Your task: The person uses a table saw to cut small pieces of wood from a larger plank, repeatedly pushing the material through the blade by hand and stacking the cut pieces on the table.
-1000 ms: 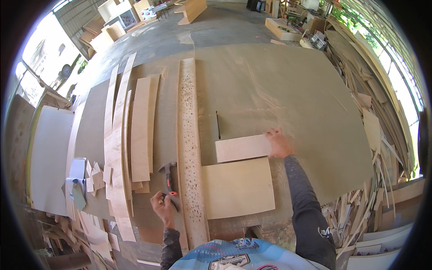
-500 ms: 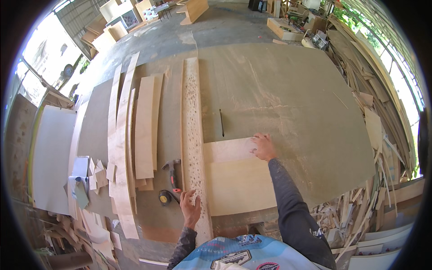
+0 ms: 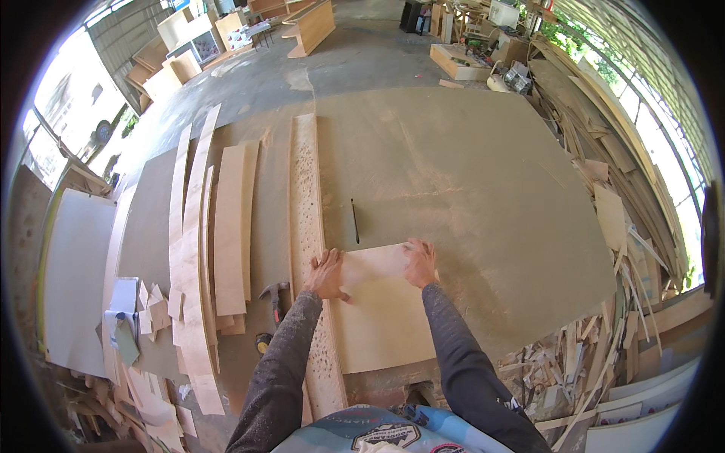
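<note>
A pale plywood panel (image 3: 385, 332) lies flat just in front of me, with a lighter band across its far end. I cannot tell whether that band is a separate piece. My left hand (image 3: 326, 276) rests at the panel's far left corner, fingers stretched forward and thumb spread toward the panel, beside a long board with a pitted face (image 3: 306, 181). At the far right corner, my right hand (image 3: 420, 264) has its fingers bent over the panel's edge. A thin black pencil-like stick (image 3: 354, 221) lies beyond the panel.
Left of the long board are a claw hammer (image 3: 276, 300), a tape measure (image 3: 263, 343) partly behind my left arm, and several plywood strips (image 3: 230, 226). Everything lies on a large brown sheet (image 3: 468, 174). Wood scraps (image 3: 566, 362) pile up at its right edge.
My left hand has moved forward and right, from the near part of the long board to the panel's far left corner. The right hand stays at the far right corner. The view has shifted slightly.
</note>
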### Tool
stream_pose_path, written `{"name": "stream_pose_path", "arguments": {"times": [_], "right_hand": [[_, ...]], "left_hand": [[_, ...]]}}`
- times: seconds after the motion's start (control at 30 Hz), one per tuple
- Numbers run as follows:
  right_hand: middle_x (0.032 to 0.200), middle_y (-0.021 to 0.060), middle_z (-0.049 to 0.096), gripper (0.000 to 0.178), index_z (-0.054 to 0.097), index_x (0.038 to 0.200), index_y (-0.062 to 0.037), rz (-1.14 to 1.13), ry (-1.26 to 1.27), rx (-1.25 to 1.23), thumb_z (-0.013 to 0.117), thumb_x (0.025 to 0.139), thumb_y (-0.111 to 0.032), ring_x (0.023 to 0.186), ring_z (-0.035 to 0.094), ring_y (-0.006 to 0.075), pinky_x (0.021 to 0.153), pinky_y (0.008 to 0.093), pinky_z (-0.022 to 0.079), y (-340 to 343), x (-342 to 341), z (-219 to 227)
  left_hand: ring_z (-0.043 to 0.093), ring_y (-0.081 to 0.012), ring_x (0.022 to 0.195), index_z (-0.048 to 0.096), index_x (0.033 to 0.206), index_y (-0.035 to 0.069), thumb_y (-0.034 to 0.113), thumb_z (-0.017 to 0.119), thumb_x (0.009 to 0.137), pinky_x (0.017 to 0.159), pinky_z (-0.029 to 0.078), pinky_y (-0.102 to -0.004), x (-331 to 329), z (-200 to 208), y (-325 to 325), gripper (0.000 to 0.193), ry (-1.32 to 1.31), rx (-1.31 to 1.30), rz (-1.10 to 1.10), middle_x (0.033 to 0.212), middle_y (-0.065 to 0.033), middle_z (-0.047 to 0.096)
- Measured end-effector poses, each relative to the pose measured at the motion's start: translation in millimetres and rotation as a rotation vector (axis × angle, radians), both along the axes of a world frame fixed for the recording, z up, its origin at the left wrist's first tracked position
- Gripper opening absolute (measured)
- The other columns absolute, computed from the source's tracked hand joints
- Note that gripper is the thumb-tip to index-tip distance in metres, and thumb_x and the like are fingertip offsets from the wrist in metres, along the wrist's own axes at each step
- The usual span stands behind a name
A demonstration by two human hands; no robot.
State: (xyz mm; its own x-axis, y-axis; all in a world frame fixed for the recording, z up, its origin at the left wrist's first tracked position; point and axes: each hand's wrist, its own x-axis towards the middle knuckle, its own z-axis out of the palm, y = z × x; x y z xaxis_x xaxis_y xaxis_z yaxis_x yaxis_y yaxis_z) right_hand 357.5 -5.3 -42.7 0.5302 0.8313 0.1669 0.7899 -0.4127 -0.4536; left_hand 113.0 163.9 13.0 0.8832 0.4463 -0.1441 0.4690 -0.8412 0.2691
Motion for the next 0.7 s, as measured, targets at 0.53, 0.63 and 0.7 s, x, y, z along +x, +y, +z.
{"name": "stream_pose_path", "arguments": {"times": [0.53, 0.63, 0.7], "right_hand": [[0.155, 0.0225, 0.039, 0.064, 0.059, 0.134, 0.0001, 0.263, 0.103, -0.062, 0.076, 0.080, -0.030, 0.146, 0.034, 0.0391, 0.118, 0.0544, 0.026, -172, -145, 51], [0.157, 0.0190, 0.039, 0.068, 0.059, 0.136, -0.0026, 0.306, 0.105, -0.077, 0.078, 0.080, -0.035, 0.149, 0.032, 0.0361, 0.120, 0.0545, 0.023, -211, -173, 48], [0.157, 0.0165, 0.040, 0.065, 0.060, 0.136, -0.0039, 0.308, 0.067, -0.055, 0.077, 0.081, -0.034, 0.150, 0.032, 0.0334, 0.121, 0.0545, 0.022, -215, -177, 35]], "left_hand": [[0.042, -0.0328, 0.136, 0.041, 0.143, -0.004, 0.061, 0.095, 0.023, 0.102, 0.031, -0.0523, -2, -4, 13, 0.146, 0.031, -0.028, 0.032, 0.135, -0.0162, 0.045], [0.042, -0.0330, 0.136, 0.040, 0.143, -0.007, 0.062, 0.094, 0.022, 0.102, 0.030, -0.0522, 6, -9, 9, 0.148, 0.018, -0.003, 0.009, 0.135, -0.0176, 0.044], [0.041, -0.0330, 0.136, 0.040, 0.142, -0.007, 0.061, 0.094, 0.022, 0.103, 0.030, -0.0524, 6, -9, 9, 0.149, 0.027, -0.009, 0.002, 0.135, -0.0180, 0.044]]}}
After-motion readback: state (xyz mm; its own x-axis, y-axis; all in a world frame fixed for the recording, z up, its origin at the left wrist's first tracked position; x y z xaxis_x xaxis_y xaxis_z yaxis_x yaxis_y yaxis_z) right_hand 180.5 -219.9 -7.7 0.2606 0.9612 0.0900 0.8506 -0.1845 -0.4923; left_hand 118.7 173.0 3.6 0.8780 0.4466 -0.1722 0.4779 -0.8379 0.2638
